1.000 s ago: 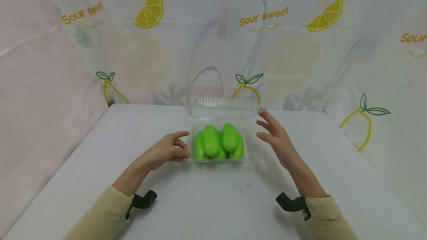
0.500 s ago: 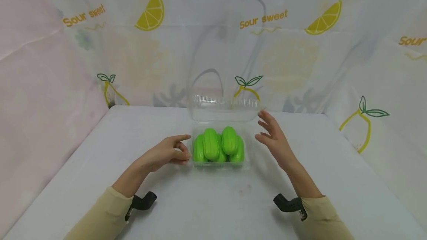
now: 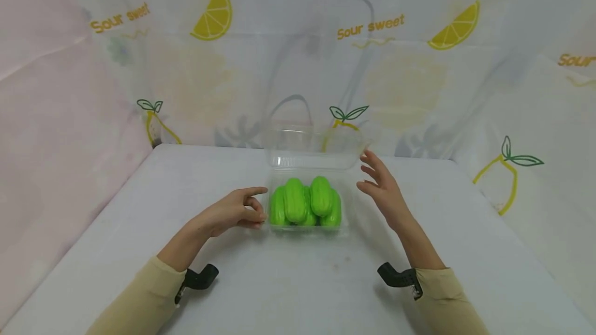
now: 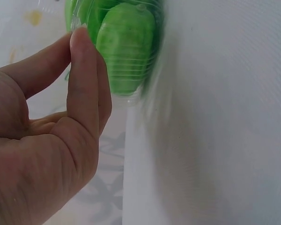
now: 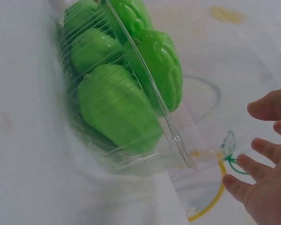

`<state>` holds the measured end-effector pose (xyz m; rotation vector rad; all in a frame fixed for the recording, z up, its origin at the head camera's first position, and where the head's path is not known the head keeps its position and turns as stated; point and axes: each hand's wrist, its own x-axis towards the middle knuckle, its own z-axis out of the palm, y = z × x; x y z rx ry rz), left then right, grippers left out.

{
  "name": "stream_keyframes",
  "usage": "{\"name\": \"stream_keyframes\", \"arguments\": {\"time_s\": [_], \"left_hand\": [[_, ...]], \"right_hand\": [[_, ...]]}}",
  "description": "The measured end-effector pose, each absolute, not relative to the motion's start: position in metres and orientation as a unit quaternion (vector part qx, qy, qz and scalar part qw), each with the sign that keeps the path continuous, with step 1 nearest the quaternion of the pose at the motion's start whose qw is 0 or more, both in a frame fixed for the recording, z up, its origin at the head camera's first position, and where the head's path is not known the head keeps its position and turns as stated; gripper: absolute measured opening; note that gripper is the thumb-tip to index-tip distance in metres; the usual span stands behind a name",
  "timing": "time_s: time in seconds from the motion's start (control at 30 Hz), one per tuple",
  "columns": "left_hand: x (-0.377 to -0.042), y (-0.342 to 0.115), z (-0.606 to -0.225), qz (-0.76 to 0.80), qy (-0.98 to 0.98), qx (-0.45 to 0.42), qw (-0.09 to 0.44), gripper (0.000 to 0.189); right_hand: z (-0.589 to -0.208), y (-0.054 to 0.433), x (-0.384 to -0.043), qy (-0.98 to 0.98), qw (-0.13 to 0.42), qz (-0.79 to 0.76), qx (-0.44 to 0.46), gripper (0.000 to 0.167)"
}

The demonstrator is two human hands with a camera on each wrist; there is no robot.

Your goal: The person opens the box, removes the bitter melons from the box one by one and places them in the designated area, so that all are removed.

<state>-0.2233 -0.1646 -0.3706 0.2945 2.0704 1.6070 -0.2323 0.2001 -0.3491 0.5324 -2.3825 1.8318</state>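
White lemon-printed cloth [image 3: 186, 76] hangs behind the clear plastic box [image 3: 307, 228]. A white table [image 3: 307, 283] lies under the box and spreads out to both sides of it. Tan sleeves [image 3: 135, 299] show on the near side of the box, one to its left and one to its right. The box itself sits flat, its clear lid [image 3: 316, 159] raised at the back edge. On the box's left, the left hand [image 3: 239, 213] pinches its rim between thumb and fingers. On its right, the right hand [image 3: 384, 193] holds nothing, fingers loosely spread beside the lid; whether a fingertip touches the lid, I cannot tell. Inside the box are five green gourds [image 3: 295, 200], two resting on top of three, the upper pair standing above its rim. Nearer than the box, black brackets [image 3: 201, 278] stick out beside both sleeves.
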Motion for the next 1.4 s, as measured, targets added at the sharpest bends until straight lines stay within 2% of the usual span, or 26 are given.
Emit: {"name": "stream_keyframes", "arguments": {"time_s": [0.93,1.4], "left_hand": [[-0.219,-0.166,-0.370,0.598,0.749,0.113,0.262,0.080],[-0.219,-0.168,-0.369,0.592,0.752,0.116,0.263,0.080]], "right_hand": [[-0.342,0.196,-0.269,-0.817,0.031,0.552,0.165,0.081],[-0.342,0.193,-0.279,-0.825,0.032,0.545,0.149,0.080]]}}
